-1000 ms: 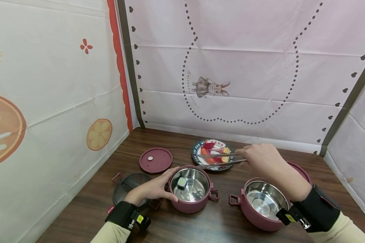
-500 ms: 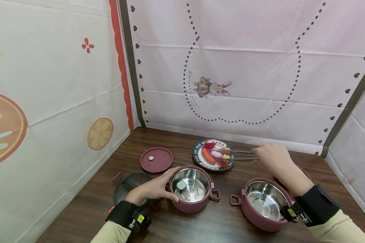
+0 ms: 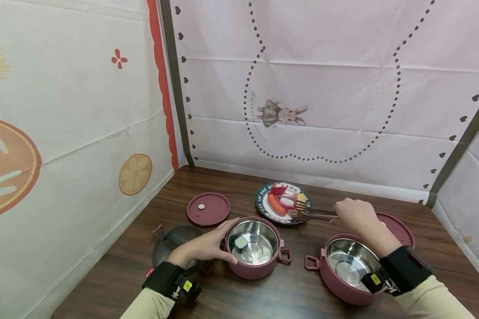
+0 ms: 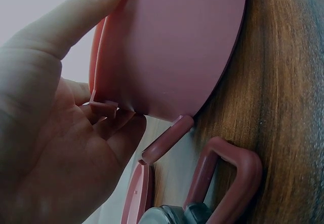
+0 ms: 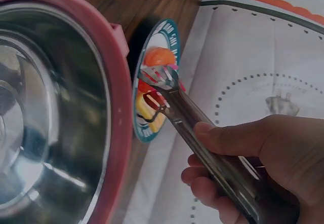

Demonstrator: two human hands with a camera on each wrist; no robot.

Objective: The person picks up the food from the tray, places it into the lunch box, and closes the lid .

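My left hand [image 3: 207, 246] grips the side of the smaller pink pot [image 3: 255, 272], thumb at the near rim and fingers behind. Inside that steel-lined pot lies a small pale green and white piece [image 3: 241, 242]. My right hand [image 3: 357, 217] holds metal tongs [image 5: 195, 127], thumb on one arm and fingers curled beneath. Their tips are at the right side of a patterned plate [image 3: 260, 208], by a yellow food piece [image 3: 301, 199]. Whether they grip it I cannot tell. An orange-red sausage-shaped piece [image 3: 276, 204] and other red and white pieces share the plate.
A larger pink pot [image 3: 339, 288] stands below my right forearm. Pink lids lie at the back left [image 3: 209, 217] and behind the right hand [image 3: 399, 228]. A dark see-through lid [image 3: 171, 241] with pink handles lies partly under my left hand. Fabric walls close the back and sides.
The tongs have swung from near the smaller pot's rim to the plate's right side, and their arms have come closer together. My left hand keeps its hold on the pot.
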